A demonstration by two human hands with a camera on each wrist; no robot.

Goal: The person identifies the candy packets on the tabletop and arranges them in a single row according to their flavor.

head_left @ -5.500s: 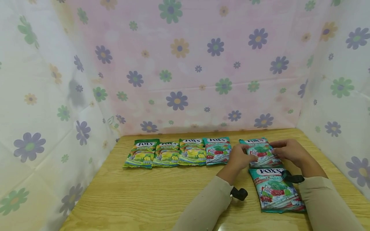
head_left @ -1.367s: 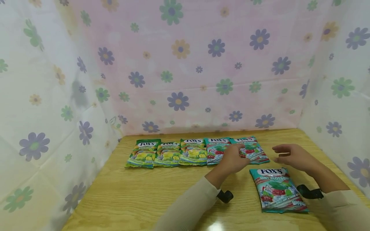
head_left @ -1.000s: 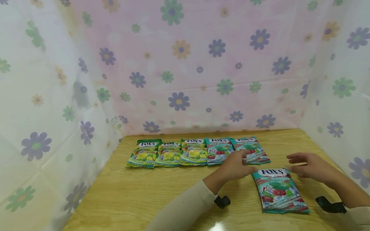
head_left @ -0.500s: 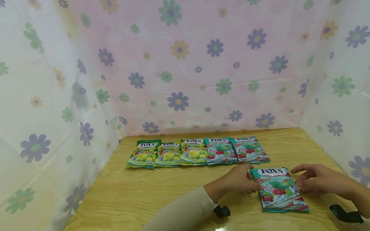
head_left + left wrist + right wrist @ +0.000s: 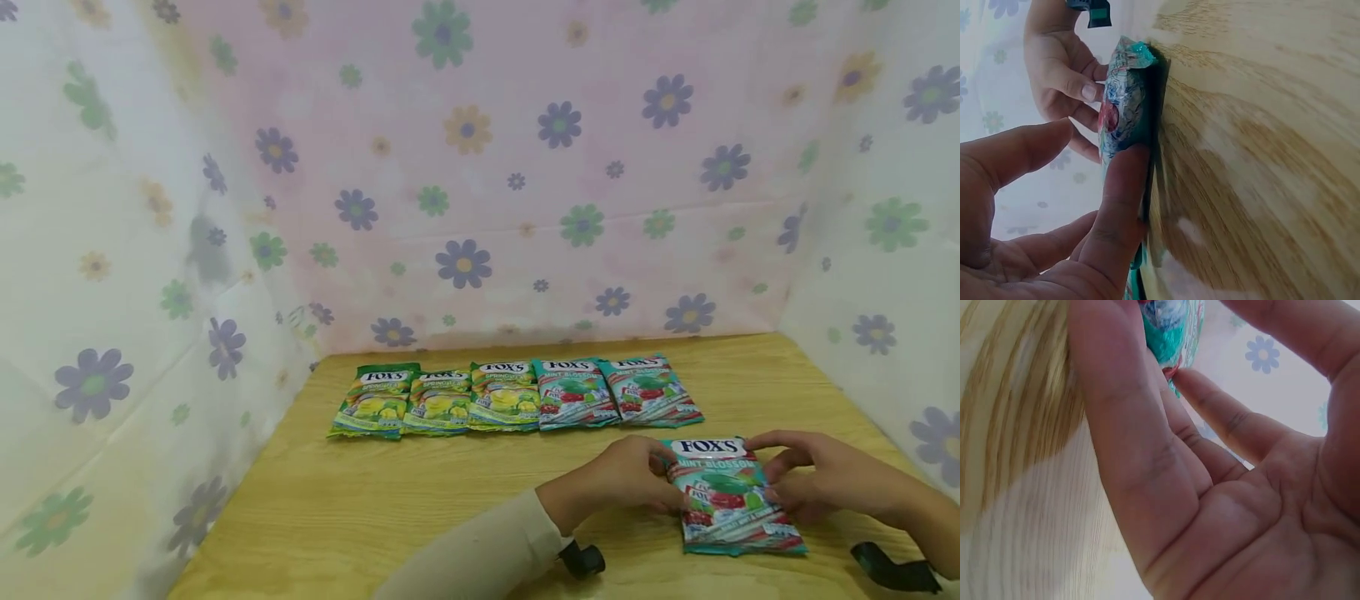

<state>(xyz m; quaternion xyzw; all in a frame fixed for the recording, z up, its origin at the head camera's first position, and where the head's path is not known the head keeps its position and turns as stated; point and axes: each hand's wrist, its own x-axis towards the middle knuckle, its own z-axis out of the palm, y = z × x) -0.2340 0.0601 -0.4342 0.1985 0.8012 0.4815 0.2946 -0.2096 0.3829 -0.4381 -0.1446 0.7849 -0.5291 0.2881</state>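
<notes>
A teal FOX'S Mint Blossom candy bag [image 5: 723, 492] lies face up near the table's front right, between the two hands. My left hand [image 5: 626, 477] is at its left edge, with the thumb overlapping the front. In the left wrist view one extended finger [image 5: 1124, 194] lies along the bag's side [image 5: 1125, 106], close to the table, while the thumb stands apart. My right hand [image 5: 832, 477] is at the opposite edge, index finger at the top corner and thumb lower down. The right wrist view shows its fingers [image 5: 1125, 394] long and loosely spread, with the bag [image 5: 1166, 340] partly hidden behind them.
Along the back of the wooden table [image 5: 360, 517] runs a row of bags: several yellow-green Spring Tea ones [image 5: 504, 398] on the left, then two Mint Blossom bags [image 5: 576, 396], [image 5: 654, 393]. A flowered cloth [image 5: 525, 167] encloses the back and sides.
The second Mint Blossom bag was set against the row's right end. Both hands then left it, came down towards the front bag and closed in on its two sides.
</notes>
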